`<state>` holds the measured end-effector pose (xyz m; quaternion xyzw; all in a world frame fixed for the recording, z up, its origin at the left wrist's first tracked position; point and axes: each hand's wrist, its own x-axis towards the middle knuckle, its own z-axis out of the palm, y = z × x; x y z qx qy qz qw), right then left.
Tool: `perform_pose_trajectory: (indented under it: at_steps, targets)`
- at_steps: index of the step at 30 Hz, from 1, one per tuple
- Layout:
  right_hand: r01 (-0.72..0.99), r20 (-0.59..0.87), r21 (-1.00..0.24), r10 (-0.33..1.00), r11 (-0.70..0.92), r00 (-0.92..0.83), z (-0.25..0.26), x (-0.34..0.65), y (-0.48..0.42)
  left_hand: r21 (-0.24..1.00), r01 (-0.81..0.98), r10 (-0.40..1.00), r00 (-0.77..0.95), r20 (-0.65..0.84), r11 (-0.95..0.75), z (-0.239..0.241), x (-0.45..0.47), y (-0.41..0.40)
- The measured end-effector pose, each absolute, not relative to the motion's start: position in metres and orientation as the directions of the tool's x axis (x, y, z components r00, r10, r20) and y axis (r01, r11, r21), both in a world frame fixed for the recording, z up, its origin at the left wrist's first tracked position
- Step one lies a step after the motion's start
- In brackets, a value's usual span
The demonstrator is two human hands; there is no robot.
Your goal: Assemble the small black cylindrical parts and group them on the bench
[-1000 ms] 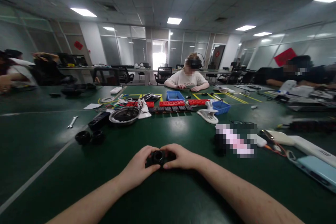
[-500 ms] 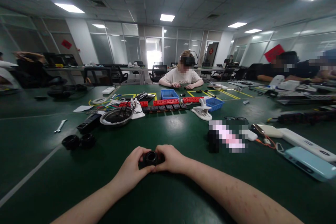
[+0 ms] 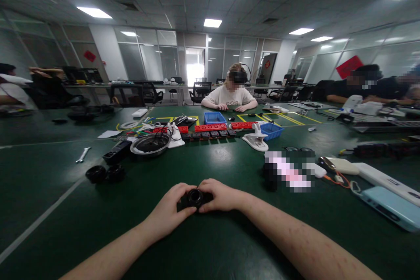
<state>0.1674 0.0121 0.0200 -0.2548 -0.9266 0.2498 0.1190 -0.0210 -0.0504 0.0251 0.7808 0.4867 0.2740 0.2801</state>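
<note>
Between my two hands is a small black cylindrical part with a round hole in its near face; I cannot tell its exact kind. My left hand grips it from the left, thumb below and fingers above. From the other side my right hand holds it the same way, the thumbs almost meeting under it. Fingers cover its sides. To the left, two black round parts sit side by side on the green table.
At left lie a wrench, a black box-shaped device and a metal bowl with cables. Ahead are red strips, a white clamp and a blue tray. A light-blue power bank lies right. A person sits opposite.
The whole view has shifted slightly, so the table items appear a little farther right. Both hands still hold the black part, its hole now turned a bit more toward me.
</note>
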Motion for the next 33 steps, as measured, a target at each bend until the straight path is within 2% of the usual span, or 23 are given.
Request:
perform_pose_trajectory:
  at_steps: [3,7,10,12,17,20,24,26,29,31,33]
  targets:
    - [0.484,0.077,-0.487,0.588,0.727,-0.805,0.019,0.163,0.009,0.702,0.617,0.921,0.359,0.151,-0.356,0.024,-0.02,-0.051]
    - [0.681,0.149,-0.285,0.733,0.675,-0.664,0.015,0.152,-0.005,0.692,0.658,0.953,0.256,0.163,-0.296,0.019,-0.018,-0.051]
    - [0.709,0.211,-0.195,0.735,0.677,-0.644,0.014,0.149,-0.01,0.694,0.665,0.96,0.221,0.172,-0.278,0.017,-0.017,-0.05]
    - [0.667,0.208,-0.234,0.707,0.707,-0.676,0.014,0.152,-0.008,0.696,0.661,0.957,0.24,0.161,-0.282,0.019,-0.018,-0.049]
    - [0.491,0.11,-0.441,0.589,0.751,-0.801,0.019,0.164,0.006,0.703,0.64,0.941,0.313,0.128,-0.309,0.024,-0.021,-0.049]
    - [0.468,0.084,-0.482,0.571,0.741,-0.817,0.02,0.166,0.01,0.701,0.638,0.936,0.33,0.123,-0.318,0.024,-0.022,-0.049]
    - [0.594,0.074,-0.429,0.682,0.68,-0.728,0.016,0.159,0.002,0.701,0.647,0.943,0.311,0.118,-0.301,0.022,-0.02,-0.049]
    - [0.678,0.119,-0.334,0.743,0.655,-0.659,0.014,0.153,-0.005,0.694,0.662,0.954,0.267,0.133,-0.282,0.02,-0.018,-0.05]
    - [0.74,0.204,-0.198,0.766,0.642,-0.61,0.013,0.147,-0.014,0.69,0.678,0.967,0.199,0.158,-0.252,0.018,-0.016,-0.05]
    - [0.73,0.226,-0.189,0.753,0.657,-0.618,0.013,0.147,-0.016,0.695,0.678,0.97,0.185,0.156,-0.241,0.018,-0.016,-0.05]
    - [0.679,0.229,-0.245,0.722,0.692,-0.653,0.013,0.15,-0.013,0.698,0.672,0.968,0.21,0.14,-0.247,0.021,-0.016,-0.05]
